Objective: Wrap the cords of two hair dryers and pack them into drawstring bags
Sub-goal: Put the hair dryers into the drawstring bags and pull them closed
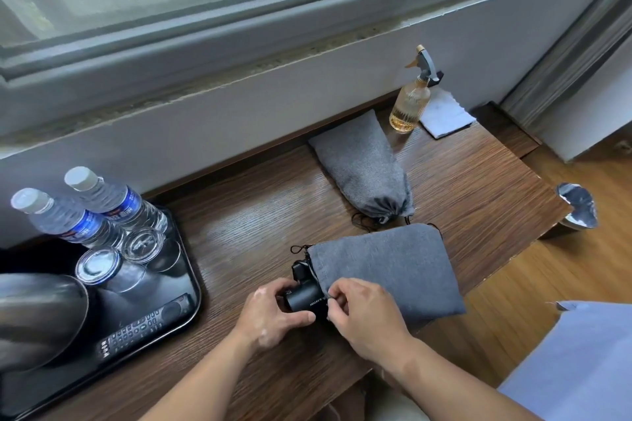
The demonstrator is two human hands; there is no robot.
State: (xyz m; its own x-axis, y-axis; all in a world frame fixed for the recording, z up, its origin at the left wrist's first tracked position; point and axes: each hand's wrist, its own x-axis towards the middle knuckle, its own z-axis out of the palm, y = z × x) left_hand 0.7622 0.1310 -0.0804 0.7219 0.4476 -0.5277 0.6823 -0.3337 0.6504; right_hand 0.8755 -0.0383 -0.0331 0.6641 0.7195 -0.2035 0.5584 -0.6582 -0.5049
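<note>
A black hair dryer (305,297) lies on the wooden table (246,215), its far end inside the mouth of a grey drawstring bag (393,267). My left hand (273,313) grips the dryer's exposed black barrel. My right hand (362,311) pinches the bag's open edge beside the barrel. The bag's black drawstring (298,248) loops out at its upper left corner. A second grey drawstring bag (362,164) lies farther back, bulging and cinched tight at its near end.
A black tray (184,311) at the left holds two water bottles (95,208), two upturned glasses (119,256), a remote control (143,328) and a dark kettle (34,314). An amber spray bottle (412,99) and a white cloth (444,114) stand at the back right. The table's edge runs close on the right.
</note>
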